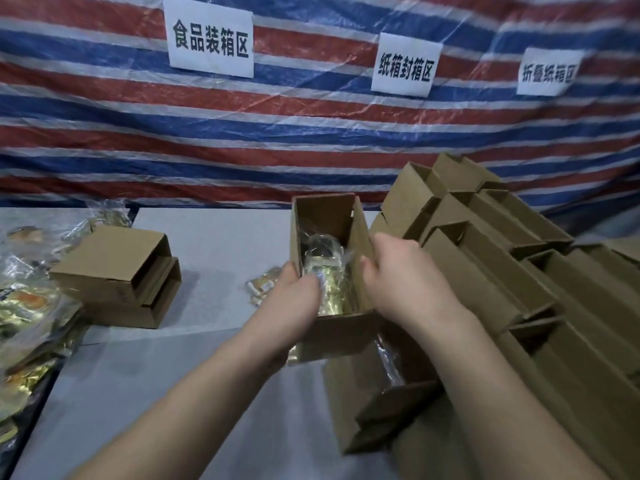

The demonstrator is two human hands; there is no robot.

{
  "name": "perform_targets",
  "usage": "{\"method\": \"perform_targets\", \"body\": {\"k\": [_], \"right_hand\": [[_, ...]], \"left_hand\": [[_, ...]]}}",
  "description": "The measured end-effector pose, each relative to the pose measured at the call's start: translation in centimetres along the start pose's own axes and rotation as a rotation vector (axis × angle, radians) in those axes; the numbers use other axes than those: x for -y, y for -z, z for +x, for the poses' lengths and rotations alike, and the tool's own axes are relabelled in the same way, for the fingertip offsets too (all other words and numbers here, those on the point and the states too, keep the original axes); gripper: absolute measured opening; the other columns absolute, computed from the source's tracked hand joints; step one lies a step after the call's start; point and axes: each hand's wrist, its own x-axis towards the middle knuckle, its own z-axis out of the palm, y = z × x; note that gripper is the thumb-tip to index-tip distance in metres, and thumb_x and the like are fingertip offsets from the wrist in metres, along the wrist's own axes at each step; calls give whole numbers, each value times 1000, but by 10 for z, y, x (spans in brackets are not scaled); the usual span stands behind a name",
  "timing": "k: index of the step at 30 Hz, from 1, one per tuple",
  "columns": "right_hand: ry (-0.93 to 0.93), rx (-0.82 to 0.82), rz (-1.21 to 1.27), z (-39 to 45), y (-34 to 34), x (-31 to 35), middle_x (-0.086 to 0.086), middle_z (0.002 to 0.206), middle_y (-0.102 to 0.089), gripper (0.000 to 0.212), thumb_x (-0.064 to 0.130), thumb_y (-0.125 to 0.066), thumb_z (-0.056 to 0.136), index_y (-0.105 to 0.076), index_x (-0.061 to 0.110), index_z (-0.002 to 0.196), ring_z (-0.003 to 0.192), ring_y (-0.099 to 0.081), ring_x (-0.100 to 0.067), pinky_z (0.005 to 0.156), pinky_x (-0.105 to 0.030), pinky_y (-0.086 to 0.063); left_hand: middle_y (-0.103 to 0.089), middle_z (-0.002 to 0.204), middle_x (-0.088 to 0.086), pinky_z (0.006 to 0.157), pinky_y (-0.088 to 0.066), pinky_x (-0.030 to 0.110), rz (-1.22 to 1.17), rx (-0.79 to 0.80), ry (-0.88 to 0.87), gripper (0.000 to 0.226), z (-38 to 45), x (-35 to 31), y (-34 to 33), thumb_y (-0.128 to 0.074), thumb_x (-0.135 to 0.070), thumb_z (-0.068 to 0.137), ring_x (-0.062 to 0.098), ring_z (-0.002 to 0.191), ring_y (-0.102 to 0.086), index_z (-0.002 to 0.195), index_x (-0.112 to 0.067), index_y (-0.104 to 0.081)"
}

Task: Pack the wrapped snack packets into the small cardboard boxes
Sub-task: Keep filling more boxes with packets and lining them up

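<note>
A small open cardboard box (332, 216) is held up above the table in the middle of the head view. Gold and clear wrapped snack packets (323, 271) lie inside it. My left hand (294, 299) grips the box's near left wall, thumb reaching inside onto the packets. My right hand (398, 275) grips the right wall, fingers curled over its edge. One more packet (261, 287) lies on the table just left of the box.
A heap of wrapped snack packets (27, 306) covers the table's left edge. A cardboard box (117, 275) lies on its side at left. Several open cardboard boxes (502, 254) are stacked at right, another box (374, 393) below my hands. A striped tarp (311, 133) hangs behind.
</note>
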Motion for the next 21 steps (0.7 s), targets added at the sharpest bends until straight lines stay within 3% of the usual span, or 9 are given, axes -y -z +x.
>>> {"method": "perform_targets", "body": {"k": [2, 6, 8, 11, 13, 17, 19, 21], "right_hand": [[-82, -50, -67, 5, 24, -12, 7, 77, -51, 7, 27, -60, 96, -53, 26, 95, 65, -49, -9, 50, -25, -37], [-223, -56, -173, 7, 46, -32, 3, 79, -47, 22, 16, -69, 88, -60, 20, 107, 69, -48, -15, 60, -29, -41], [-261, -70, -172, 7, 49, -41, 2, 81, -45, 29, 13, -71, 86, -58, 19, 111, 74, -49, -18, 62, -31, -41], [-282, -61, -149, 8, 50, -53, 2, 80, -45, 27, 12, -70, 88, -58, 18, 112, 72, -47, -18, 60, -29, -38], [-310, -31, -128, 6, 50, -62, -1, 86, -53, 24, 15, -67, 90, -60, 18, 113, 76, -52, -20, 62, -30, -42], [-348, -3, -89, -2, 44, -72, -5, 96, -62, 18, 24, -62, 95, -62, 17, 112, 83, -61, -21, 66, -31, -49], [-340, -13, -63, -4, 41, -75, -7, 102, -63, 23, 30, -57, 98, -62, 16, 116, 88, -61, -21, 69, -32, -49], [-331, -15, -25, -7, 39, -76, -9, 112, -62, 31, 35, -53, 100, -61, 14, 120, 99, -61, -24, 80, -36, -54]], "left_hand": [[-60, 122, 15, 91, -53, 42, 32, 66, 47, 44, 0, -22, -24, -39, -30, 89, 32, 108, -60, 131, -17, -46], [-53, 102, 13, 58, -40, 26, 37, 127, 95, 26, -6, -46, -66, -32, -17, 102, 20, 79, -51, 121, -9, -47], [-51, 102, 9, 59, -44, 24, 56, 135, 96, 18, -5, -49, -81, -32, -12, 101, 19, 81, -52, 107, -13, -49], [-49, 85, 5, 53, -35, 24, 2, 132, 163, 20, -7, -50, -102, -32, -8, 99, 15, 67, -46, 92, -12, -51], [-50, 78, 5, 53, -34, 22, -28, 141, 209, 21, -11, -49, -114, -33, -11, 99, 15, 63, -46, 94, -12, -53], [-59, 93, 3, 59, -39, 27, -38, 157, 223, 17, -15, -42, -131, -38, -17, 98, 16, 81, -55, 102, -13, -55], [-61, 110, 4, 65, -40, 28, -32, 143, 208, 31, -14, -37, -138, -42, -22, 99, 15, 90, -56, 126, -10, -53], [-55, 134, 7, 55, -43, 24, -13, 127, 215, 51, -13, -34, -143, -44, -28, 100, 10, 83, -52, 147, -10, -37]]}}
